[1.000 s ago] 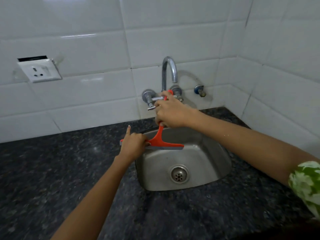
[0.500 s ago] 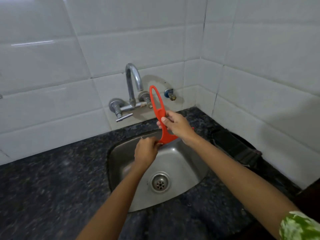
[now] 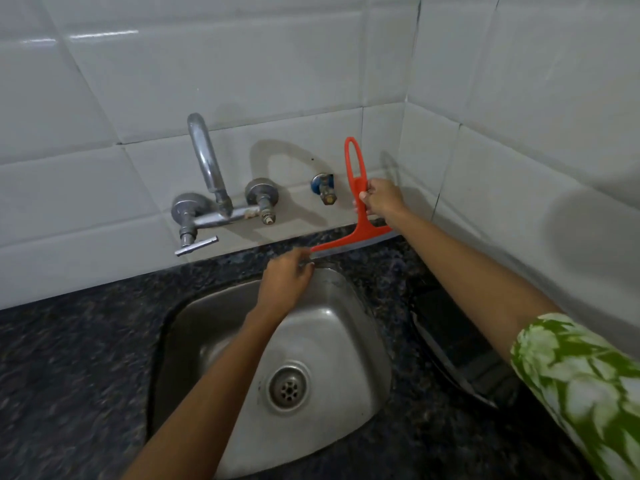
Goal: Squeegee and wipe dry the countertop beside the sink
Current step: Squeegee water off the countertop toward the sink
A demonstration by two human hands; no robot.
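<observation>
The right hand is gripping the orange squeegee handle; the left hand is pinching its blade end above the dark tabletop behind the sink.

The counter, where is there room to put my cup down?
Left of the sink the dark countertop lies bare up to the tiled wall. Right of the sink is crowded: a black object and the right hand with the squeegee.
</observation>
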